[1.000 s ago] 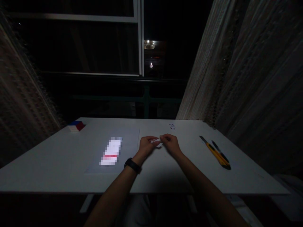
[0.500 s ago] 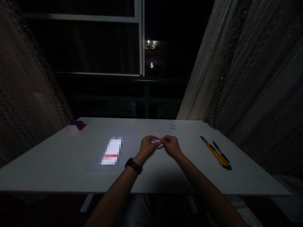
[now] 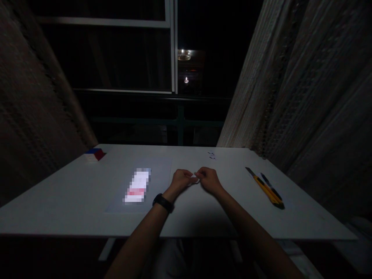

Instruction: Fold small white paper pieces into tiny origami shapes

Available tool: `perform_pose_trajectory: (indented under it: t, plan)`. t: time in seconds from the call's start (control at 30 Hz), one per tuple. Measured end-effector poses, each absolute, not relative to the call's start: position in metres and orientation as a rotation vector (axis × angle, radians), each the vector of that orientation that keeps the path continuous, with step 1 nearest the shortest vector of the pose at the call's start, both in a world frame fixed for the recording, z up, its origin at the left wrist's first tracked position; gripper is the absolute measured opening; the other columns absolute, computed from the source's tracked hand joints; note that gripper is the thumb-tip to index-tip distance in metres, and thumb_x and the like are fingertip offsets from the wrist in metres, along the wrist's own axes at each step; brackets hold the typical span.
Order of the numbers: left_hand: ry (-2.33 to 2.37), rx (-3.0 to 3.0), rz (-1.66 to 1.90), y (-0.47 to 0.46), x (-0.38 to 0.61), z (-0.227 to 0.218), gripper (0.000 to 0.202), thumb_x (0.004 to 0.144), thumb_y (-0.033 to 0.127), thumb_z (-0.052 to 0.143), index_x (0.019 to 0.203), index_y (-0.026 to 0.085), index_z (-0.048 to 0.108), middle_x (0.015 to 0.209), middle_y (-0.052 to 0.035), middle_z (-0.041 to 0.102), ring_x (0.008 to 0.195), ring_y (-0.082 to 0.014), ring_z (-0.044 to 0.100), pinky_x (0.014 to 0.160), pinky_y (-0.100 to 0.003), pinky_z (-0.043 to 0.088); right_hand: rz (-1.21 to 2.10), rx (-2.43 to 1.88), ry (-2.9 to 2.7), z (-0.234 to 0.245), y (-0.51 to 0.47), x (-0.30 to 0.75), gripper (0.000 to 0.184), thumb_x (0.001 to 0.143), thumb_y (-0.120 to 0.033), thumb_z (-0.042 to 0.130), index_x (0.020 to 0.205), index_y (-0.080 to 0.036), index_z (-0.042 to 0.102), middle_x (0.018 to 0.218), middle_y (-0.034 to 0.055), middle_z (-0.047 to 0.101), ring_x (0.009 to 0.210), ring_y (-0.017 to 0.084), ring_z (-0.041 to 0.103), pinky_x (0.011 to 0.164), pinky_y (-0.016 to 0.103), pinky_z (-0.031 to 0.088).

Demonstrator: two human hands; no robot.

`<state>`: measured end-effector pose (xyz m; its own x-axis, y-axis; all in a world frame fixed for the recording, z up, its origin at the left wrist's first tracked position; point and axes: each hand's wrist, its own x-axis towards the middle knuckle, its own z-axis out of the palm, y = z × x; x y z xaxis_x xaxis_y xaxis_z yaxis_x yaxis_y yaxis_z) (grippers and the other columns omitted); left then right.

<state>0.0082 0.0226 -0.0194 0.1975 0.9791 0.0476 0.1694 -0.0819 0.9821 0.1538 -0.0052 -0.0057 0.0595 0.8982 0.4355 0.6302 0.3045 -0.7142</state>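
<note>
Over the middle of the white table [image 3: 87, 193], my left hand [image 3: 181, 180] and my right hand [image 3: 208, 178] meet fingertip to fingertip. Between them they pinch a small piece of white paper [image 3: 193, 179], mostly covered by the fingers. Its exact shape is too small and dim to make out. A dark watch [image 3: 163, 203] is on my left wrist. Left of my hands, a lit phone [image 3: 138, 185] with a blurred-out screen lies on a sheet of paper [image 3: 162, 170].
To the right lie a yellow box cutter [image 3: 267, 192], blade showing, and a pen [image 3: 271, 186] beside it. Small dark-marked scraps [image 3: 212, 156] sit near the far edge. A blue, red and white cube [image 3: 94, 155] stands far left. Curtains [image 3: 247, 85] flank the window.
My fingers have shifted slightly on the white paper, and less of it shows between the hands. The left hand sits a touch lower. Things on the table stay put.
</note>
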Motion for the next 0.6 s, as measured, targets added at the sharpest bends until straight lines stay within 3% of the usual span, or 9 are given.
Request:
perform_pose_trajectory:
  t: [0.17, 0.3, 0.6]
  plan:
    - [1.161, 1.441, 0.981, 0.017, 0.009, -0.010, 0.026, 0.046, 0.030, 0.077, 0.056, 0.010, 0.062, 0.047, 0.0003, 0.055, 0.044, -0.0081, 0.046, 0.043, -0.020, 0.031, 0.385, -1.380, -1.691, -0.007, -0.004, 0.155, 0.013, 0.072, -0.025, 0.058, 0.061, -0.018, 0.062, 0.061, 0.0017, 0.063, 0.059, 0.015, 0.055, 0.058, 0.025, 0.037]
    - [1.141, 1.320, 0.984, 0.011, 0.008, -0.002, 0.025, 0.042, 0.024, 0.078, 0.052, 0.010, 0.060, 0.046, 0.0005, 0.054, 0.042, -0.0075, 0.045, 0.042, -0.021, 0.031, 0.418, -1.343, -1.688, -0.007, -0.006, 0.153, 0.015, 0.073, -0.028, 0.057, 0.062, -0.018, 0.062, 0.060, 0.0012, 0.062, 0.058, 0.015, 0.055, 0.058, 0.025, 0.038]
    - [1.085, 1.110, 1.104, 0.011, 0.009, -0.001, 0.028, 0.035, 0.018, 0.080, 0.052, 0.011, 0.060, 0.047, -0.0012, 0.056, 0.045, -0.0100, 0.050, 0.044, -0.022, 0.036, 0.444, -1.222, -1.583, 0.000, -0.011, 0.153, 0.036, 0.082, -0.044, 0.044, 0.068, -0.018, 0.065, 0.063, 0.0030, 0.064, 0.060, 0.015, 0.057, 0.059, 0.025, 0.042]
